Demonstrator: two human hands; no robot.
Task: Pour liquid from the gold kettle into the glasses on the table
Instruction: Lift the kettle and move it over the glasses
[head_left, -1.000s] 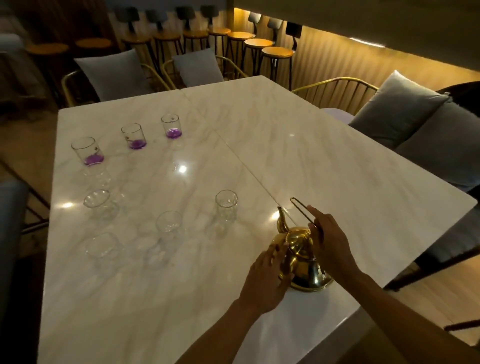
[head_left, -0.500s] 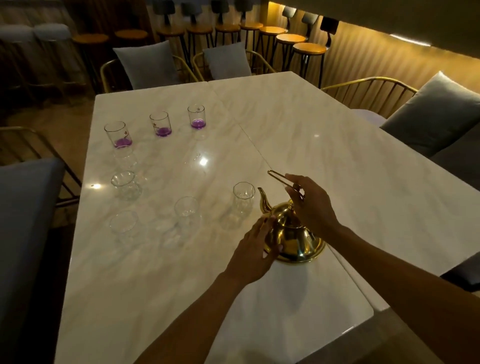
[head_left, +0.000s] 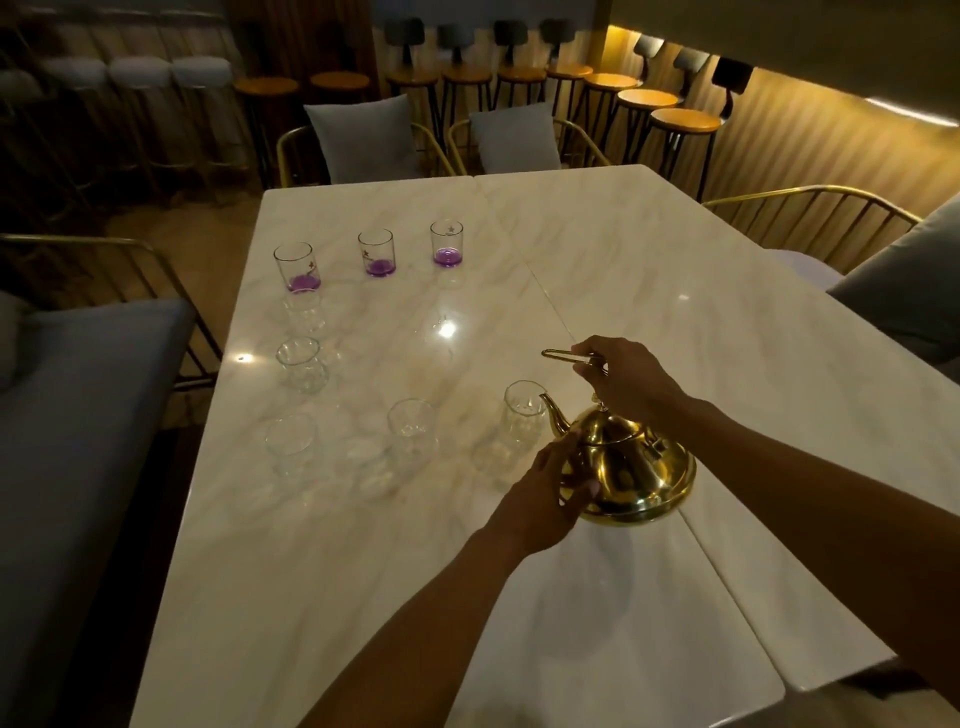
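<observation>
The gold kettle (head_left: 626, 470) stands on the white marble table (head_left: 649, 270), its spout pointing left at the nearest clear glass (head_left: 522, 413). My right hand (head_left: 626, 379) grips the kettle's raised wire handle from above. My left hand (head_left: 550, 491) rests flat against the kettle's left side. Three more clear glasses stand to the left: one (head_left: 413, 428), one (head_left: 291, 444) and one (head_left: 302, 364). Farther back, three straight glasses hold a little purple liquid: left (head_left: 297, 267), middle (head_left: 376, 253) and right (head_left: 447, 244).
A seam (head_left: 540, 291) runs between the two table halves, under the kettle. Gold-framed chairs with grey cushions (head_left: 358, 136) ring the table. A grey bench seat (head_left: 78, 395) lies at the left. Bar stools (head_left: 683, 122) line the back wall.
The kettle with both hands on it has moved left, closer to the nearest clear glass. The handle now stands raised in my right hand. The view has shifted.
</observation>
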